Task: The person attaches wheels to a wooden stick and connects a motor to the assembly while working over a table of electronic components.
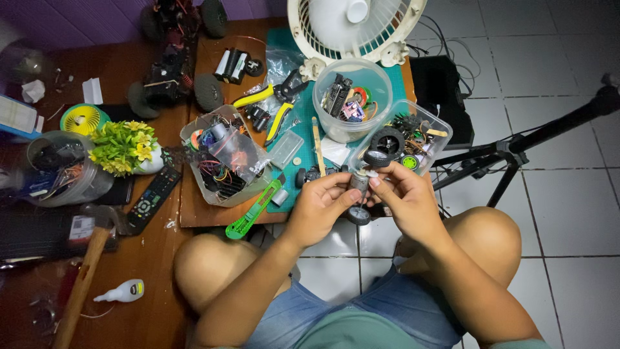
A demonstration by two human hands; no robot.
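Note:
My left hand [321, 205] and my right hand [405, 196] meet over the table's front edge, both gripping a small grey motor [359, 183] between their fingertips. A black wheel [376, 158] sits just above the motor at my right fingertips. Another small black wheel [358, 215] hangs below the hands. My bare knees show underneath.
On the wooden table [194, 216] are a green utility knife [253, 211], clear tubs of parts [352, 97], yellow-handled pliers [271, 97], a white fan [352, 26], a remote control [153, 198], a hammer [84, 278], a glue bottle [123, 292] and a toy car chassis [171, 58]. A black tripod [516, 145] stands on the tiled floor.

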